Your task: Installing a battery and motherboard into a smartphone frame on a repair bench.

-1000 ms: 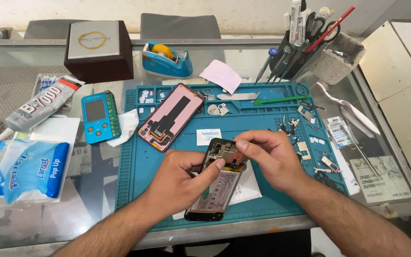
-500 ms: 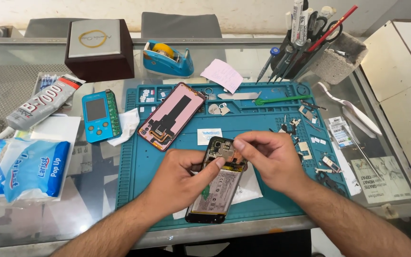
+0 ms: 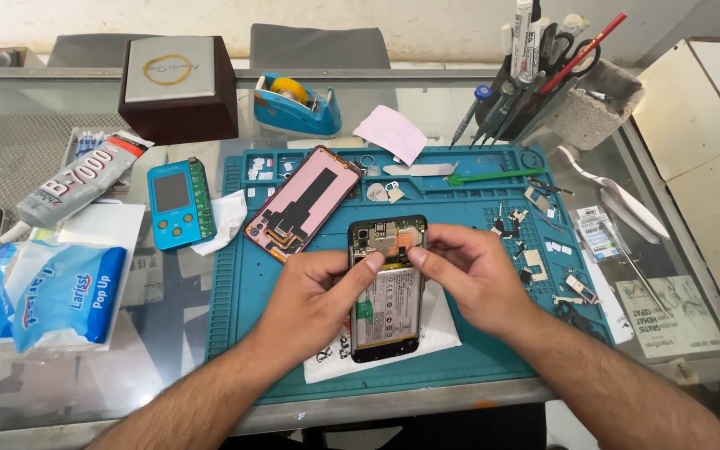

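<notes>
Phone (image 3: 386, 287), back cover off, lay face down under both my hands on a white sheet (image 3: 439, 329) over the teal work mat (image 3: 477, 350); battery and board were exposed. My left hand (image 3: 314, 300) gripped its left edge, thumb pressed near the top of the battery. My right hand (image 3: 468, 275) came in from the other side, thumb and forefinger pinched narrow at the upper board; whether they held a small part I could not tell.

Step, as I judged it: work on the upper board with the phone steadied. Next move seemed to call for a light, exact pinch and a steady left hand, since the small parts (image 3: 535, 250) lay loose on the mat just to the right.

Packages and labels:
- Grey glue tube (image 3: 72, 185) with red lettering, lying slantwise, far left.
- Blue and white tissue pack (image 3: 52, 300), front left.
- Dark brown box (image 3: 178, 87) with a silver lid and gold ring mark, back left.
- Blue tape dispenser (image 3: 297, 104), back centre.
- Pink note (image 3: 391, 133), at the mat's top edge.
- Blue handheld tester (image 3: 178, 202) with small screen, left of the mat.
- Pink phone panel (image 3: 303, 202), tilted on the mat.
- Printed paper (image 3: 668, 312), under the glass at right.
- Grey pen holder (image 3: 593, 104), back right.
</notes>
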